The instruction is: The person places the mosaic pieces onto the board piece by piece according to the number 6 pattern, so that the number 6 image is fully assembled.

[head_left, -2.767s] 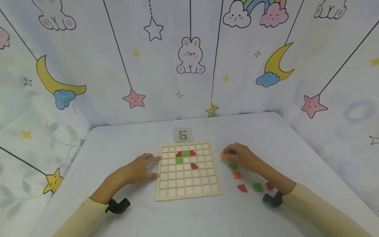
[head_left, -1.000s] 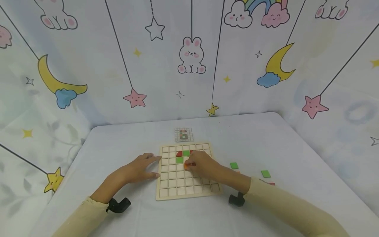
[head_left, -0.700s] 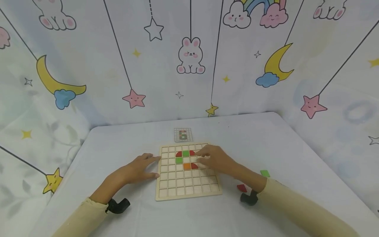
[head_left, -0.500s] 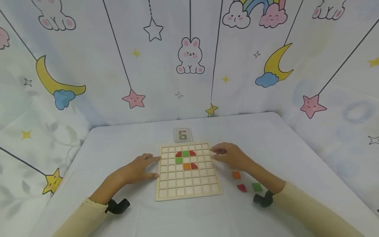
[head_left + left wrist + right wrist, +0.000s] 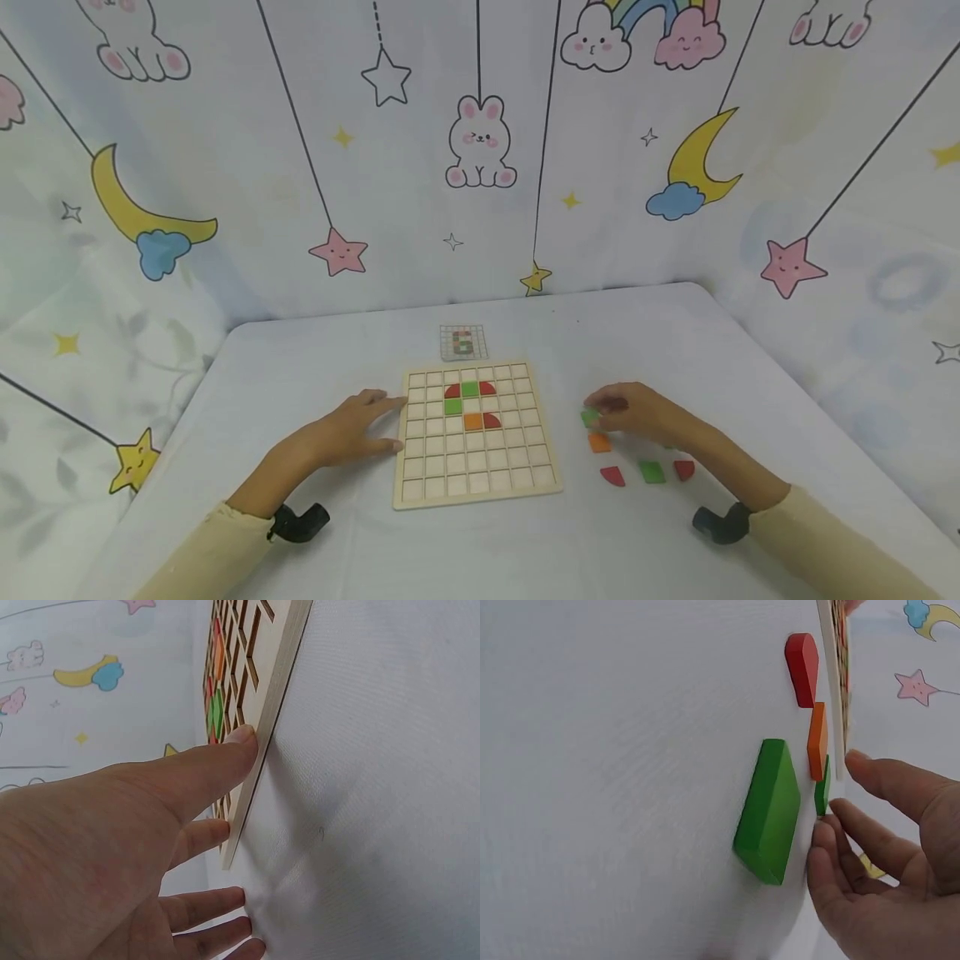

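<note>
A wooden grid board (image 5: 477, 463) lies on the table with several coloured tiles set in its upper cells. At its left edge is my left hand (image 5: 350, 431), thumb and index fingertips touching the rim; the left wrist view shows that thumb (image 5: 217, 769) straight against the edge. My right hand (image 5: 645, 414) is over a green square tile (image 5: 589, 419) right of the board. In the right wrist view, index fingertip is right at that green tile (image 5: 823, 791), with the thumb (image 5: 892, 784) held apart from it. An orange square tile (image 5: 599, 442) lies just nearer.
A red quarter-round tile (image 5: 612, 476), another green square tile (image 5: 652, 472) and a second red quarter-round tile (image 5: 684, 471) lie below my right forearm. A small clear gridded card (image 5: 462, 342) with a coloured figure lies behind the board. A patterned cloth (image 5: 405, 192) hangs behind the table.
My right hand carried an orange tile from the right onto the board, left it beside the red quarter-round, and moved back right to the green tile. The left hand stayed at the board's edge.
</note>
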Tool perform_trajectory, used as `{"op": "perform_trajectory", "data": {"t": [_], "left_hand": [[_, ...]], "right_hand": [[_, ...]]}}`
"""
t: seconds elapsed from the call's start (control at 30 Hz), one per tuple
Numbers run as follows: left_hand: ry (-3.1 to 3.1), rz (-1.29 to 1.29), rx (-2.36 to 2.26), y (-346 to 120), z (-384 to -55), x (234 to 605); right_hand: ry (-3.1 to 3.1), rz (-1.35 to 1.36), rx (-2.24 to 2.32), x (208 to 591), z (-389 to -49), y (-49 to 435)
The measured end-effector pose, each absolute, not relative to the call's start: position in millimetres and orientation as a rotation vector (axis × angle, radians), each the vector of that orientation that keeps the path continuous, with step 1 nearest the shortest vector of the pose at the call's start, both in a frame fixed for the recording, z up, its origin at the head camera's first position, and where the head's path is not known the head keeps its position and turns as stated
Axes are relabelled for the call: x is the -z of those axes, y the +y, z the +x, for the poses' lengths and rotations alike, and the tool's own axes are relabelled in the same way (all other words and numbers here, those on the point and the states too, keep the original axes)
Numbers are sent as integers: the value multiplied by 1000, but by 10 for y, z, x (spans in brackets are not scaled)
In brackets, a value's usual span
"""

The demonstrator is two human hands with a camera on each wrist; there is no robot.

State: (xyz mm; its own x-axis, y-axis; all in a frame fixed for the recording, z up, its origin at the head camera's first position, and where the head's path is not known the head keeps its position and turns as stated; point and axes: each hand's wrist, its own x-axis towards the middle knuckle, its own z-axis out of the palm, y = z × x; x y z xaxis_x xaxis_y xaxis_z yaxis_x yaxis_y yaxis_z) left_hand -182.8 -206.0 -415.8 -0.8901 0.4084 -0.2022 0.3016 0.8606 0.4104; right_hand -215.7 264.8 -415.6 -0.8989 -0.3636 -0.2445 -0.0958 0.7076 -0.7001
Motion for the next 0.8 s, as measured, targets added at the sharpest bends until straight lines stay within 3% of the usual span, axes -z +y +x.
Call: {"op": "perform_trajectory", "data": {"t": [0.8], "left_hand": [[2760, 549, -554, -2065, -1831, 4186]], "right_hand": [[2701, -493, 873, 4299, -2154, 2666]]}}
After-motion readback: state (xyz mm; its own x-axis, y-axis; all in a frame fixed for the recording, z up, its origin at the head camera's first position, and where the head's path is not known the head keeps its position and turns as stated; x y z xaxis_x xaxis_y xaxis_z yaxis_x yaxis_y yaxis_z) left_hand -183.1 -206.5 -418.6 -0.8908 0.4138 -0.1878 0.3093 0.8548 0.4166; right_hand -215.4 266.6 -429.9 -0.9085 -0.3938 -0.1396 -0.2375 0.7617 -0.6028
